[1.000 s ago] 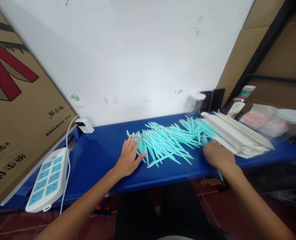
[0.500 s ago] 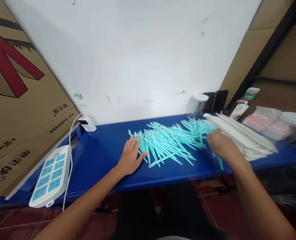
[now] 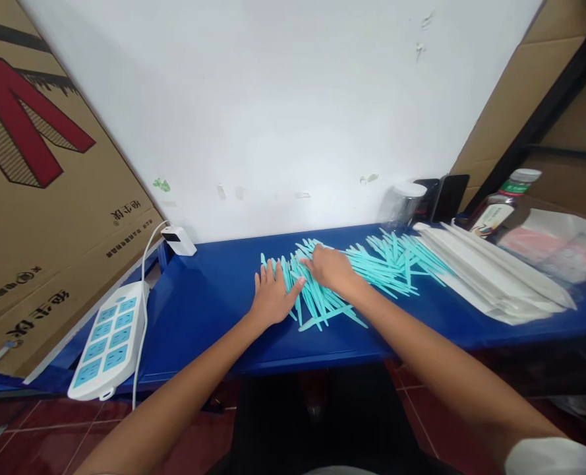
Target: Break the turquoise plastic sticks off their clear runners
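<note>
Many slim turquoise plastic sticks (image 3: 325, 305) with paler ends lie in a loose, overlapping heap on the blue table. My left hand (image 3: 271, 298) rests flat with fingers apart against the heap's left edge, touching the sticks there. Over the heap's upper middle is my right hand (image 3: 329, 269), its fingers curled down among the sticks. What its fingertips grip, if anything, is hidden. More turquoise sticks (image 3: 396, 254) spread to the right of that hand, up to a stack of long white sleeves (image 3: 500, 270).
On the left are a white power strip (image 3: 109, 340) with its cable, a small white device (image 3: 178, 241) and a large cardboard box (image 3: 75, 218). A clear jar (image 3: 404, 206), a dark bottle (image 3: 503, 204) and plastic bags (image 3: 544, 241) stand at the right. A white wall (image 3: 273, 119) closes the back.
My right hand has moved left from beside the white sleeves to the middle of the heap. Several sticks now lie against the sleeves' left edge. My left hand stays at the heap's left side.
</note>
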Motion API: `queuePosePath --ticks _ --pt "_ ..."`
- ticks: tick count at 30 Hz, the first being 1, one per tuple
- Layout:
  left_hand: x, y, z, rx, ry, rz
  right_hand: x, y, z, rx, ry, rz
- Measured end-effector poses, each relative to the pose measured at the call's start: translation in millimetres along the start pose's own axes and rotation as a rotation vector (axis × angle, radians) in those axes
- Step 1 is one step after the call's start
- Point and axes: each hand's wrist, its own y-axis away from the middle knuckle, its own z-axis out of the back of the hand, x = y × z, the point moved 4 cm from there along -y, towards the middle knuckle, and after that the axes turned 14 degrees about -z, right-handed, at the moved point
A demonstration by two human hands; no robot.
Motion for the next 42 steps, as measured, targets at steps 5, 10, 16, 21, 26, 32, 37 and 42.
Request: queuePosePath --ticks 5,10,16,21,26,32,37,42 --pt "-1 15 1.7 0.053 -0.003 -0.094 -76 1 20 -0.224 -0.112 0.295" --pt "-2 24 0.2 0.012 -0.024 -0.179 -134 33 9 -0.280 -0.263 0.394" --pt "-3 13 0.3 -0.058 0.086 -0.160 -98 83 -21 0.025 -0.290 0.564" --pt "1 14 13.4 -0.149 0.171 -0.131 -83 82 -17 0.210 -0.315 0.560" --pt "10 41 16.8 -0.156 0.141 -0.084 -94 77 4 0.437 -0.368 0.516" --pt "9 53 10.7 -0.032 -0.018 -0.078 -103 61 20 0.729 -0.336 0.467" --pt "12 44 3.9 0.015 -0.042 -0.098 -103 55 46 0.777 -0.379 0.501" --pt "22 31 1.1 -0.028 -0.043 -0.160 -76 42 42 0.397 -0.537 0.399"
